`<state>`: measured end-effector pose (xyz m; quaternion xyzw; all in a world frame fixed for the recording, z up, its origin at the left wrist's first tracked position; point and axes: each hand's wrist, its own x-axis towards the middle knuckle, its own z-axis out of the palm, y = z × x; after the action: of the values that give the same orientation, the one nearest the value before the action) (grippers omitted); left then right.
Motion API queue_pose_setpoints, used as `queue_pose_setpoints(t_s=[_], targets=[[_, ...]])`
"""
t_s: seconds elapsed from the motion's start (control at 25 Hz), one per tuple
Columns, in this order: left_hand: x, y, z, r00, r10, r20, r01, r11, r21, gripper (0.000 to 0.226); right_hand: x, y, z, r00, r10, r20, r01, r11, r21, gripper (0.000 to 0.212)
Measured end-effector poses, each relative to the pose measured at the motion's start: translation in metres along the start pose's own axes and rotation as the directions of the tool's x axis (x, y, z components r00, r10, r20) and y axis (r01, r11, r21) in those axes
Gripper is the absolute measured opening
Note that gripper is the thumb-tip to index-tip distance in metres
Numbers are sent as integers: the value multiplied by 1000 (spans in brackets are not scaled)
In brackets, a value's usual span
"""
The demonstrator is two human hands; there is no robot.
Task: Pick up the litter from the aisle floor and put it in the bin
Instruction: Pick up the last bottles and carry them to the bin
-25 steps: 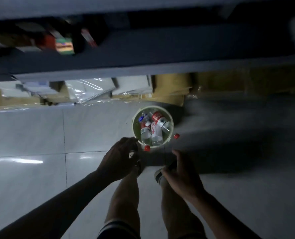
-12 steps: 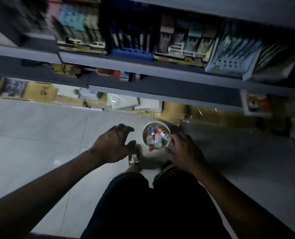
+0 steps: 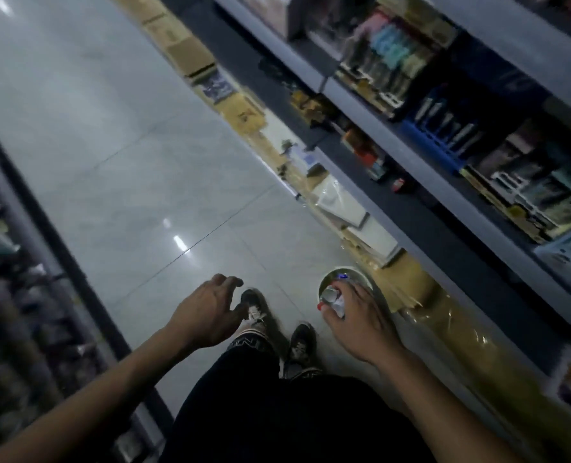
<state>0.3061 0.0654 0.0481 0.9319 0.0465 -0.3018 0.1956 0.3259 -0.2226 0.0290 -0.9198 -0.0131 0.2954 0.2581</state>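
Note:
A round pale bin (image 3: 365, 278) stands on the aisle floor beside the bottom shelf, just ahead of my shoes. Plastic bottles (image 3: 331, 294) show inside it, and a small red cap (image 3: 320, 306) sits at its near-left rim. My right hand (image 3: 360, 324) hovers over the bin and covers much of it, fingers spread. Whether it holds anything is unclear. My left hand (image 3: 210, 312) hangs over the floor to the left of my shoes, fingers apart and holding nothing.
Stocked shelves (image 3: 444, 128) run along the right, with cardboard boxes (image 3: 190, 56) and wrapped packs (image 3: 337, 202) lined up on the floor at their base. Another shelf unit (image 3: 27, 295) borders the left. Grey tiled floor (image 3: 127, 162) stretches ahead.
The view has swung from looking straight down at the bin to looking along the aisle. My right hand has moved over the bin, and my left hand stays apart from it.

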Motion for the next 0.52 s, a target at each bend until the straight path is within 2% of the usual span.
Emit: queue_pose_setpoints(t_s=[0.2, 0.36, 0.52], targets=[[-64, -55, 20, 968, -235, -87, 219, 963, -159, 56, 4, -43, 21, 983, -143, 114, 158, 977, -141, 55], [-98, -97, 23, 924, -349, -157, 298, 913, -279, 55, 10, -84, 40, 961, -224, 163, 254, 947, -196, 54], [-106, -134, 12, 899, -382, -214, 304, 897, -321, 53, 27, -123, 57, 946, -281, 164, 315, 917, -243, 52]])
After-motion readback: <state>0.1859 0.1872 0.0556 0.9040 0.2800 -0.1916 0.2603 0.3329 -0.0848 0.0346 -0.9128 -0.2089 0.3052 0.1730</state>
